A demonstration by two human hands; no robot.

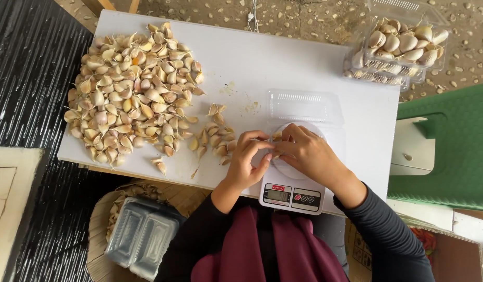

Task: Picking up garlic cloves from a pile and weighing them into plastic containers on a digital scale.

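On the counter (314, 57) a big heap of garlic cloves (132, 89) lies far left, a small cluster of cloves (215, 138) just right of it, the scale (293, 196) at the near edge under an open container (304, 107), and a filled container (398, 47) at the far right corner.

Left hand (248, 159) and right hand (307, 151) drawn together, fingertips meeting, fingers curled in a pinch. Dark-sleeved forearms angled in from 7 and 5 o'clock, wrists bent inward.
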